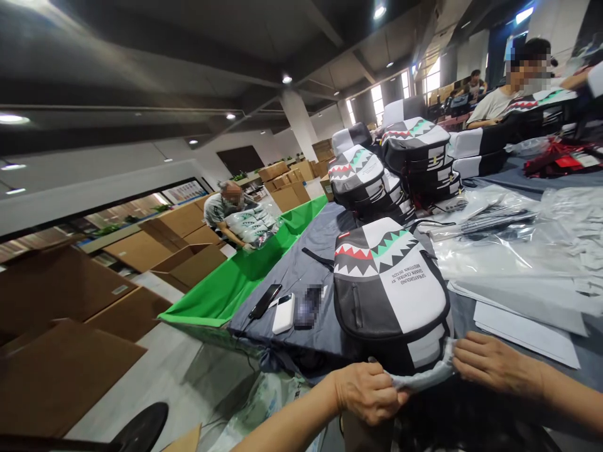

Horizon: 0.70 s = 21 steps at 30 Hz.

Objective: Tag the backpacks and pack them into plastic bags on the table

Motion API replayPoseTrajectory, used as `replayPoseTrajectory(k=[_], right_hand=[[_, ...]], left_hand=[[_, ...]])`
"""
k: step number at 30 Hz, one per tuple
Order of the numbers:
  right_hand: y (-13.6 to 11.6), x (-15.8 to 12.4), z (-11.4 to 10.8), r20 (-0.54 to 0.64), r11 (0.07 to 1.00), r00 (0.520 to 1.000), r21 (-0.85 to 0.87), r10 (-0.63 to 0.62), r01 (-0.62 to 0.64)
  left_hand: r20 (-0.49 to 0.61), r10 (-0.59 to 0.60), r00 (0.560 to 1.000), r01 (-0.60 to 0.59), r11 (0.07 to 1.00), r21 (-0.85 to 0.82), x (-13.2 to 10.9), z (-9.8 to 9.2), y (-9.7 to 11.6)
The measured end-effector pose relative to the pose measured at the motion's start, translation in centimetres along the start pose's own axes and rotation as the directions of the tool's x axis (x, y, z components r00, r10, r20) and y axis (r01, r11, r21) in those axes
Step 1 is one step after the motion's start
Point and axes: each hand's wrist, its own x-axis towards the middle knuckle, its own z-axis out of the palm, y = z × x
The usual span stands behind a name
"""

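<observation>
A black, grey and white backpack (391, 295) with a printed shark mouth lies on a grey-covered table (301, 263), its top pointing away from me. My left hand (367, 392) grips one end of a light grey fabric strap (419, 375) along the backpack's near edge. My right hand (494, 364) holds the strap's other end against the backpack. The lower part of the backpack is dark and partly hidden behind the strap and my hands.
A phone (265, 301), a white power bank (283, 313) and a blurred object (308, 306) lie left of the backpack. Stacked backpacks (400, 163) and clear plastic sheets (509, 251) stand beyond it. Cardboard boxes (70, 301) fill the left side, and co-workers (506, 88) sit farther away.
</observation>
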Motion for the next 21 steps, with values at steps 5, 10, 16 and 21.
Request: replayPoseTrajectory(k=[5,10,16,21], right_hand=[[-2.3,-2.1,1.3,-0.093,0.943,0.942,0.114,0.322,-0.312],[-4.3,-1.5,0.5,0.051,0.246,0.311,0.499,0.949,-0.831],[-4.3,2.7,2.4,0.276,-0.116,0.102,0.673,0.956,-0.731],[-5.3,2.4,6.4,0.074,-0.093,-0.057,0.683,0.996,-0.725]], left_hand=[[0.071,-0.101,0.992,0.104,0.994,-0.036,-0.2,-2.8,1.7],[-0.08,-0.557,0.827,0.532,0.82,-0.212,4.1,-4.4,1.6],[0.612,-0.684,0.397,0.917,0.262,-0.302,9.8,-4.4,-1.1],[0.708,-0.601,0.371,0.901,0.049,-0.431,9.7,-3.7,-1.6]])
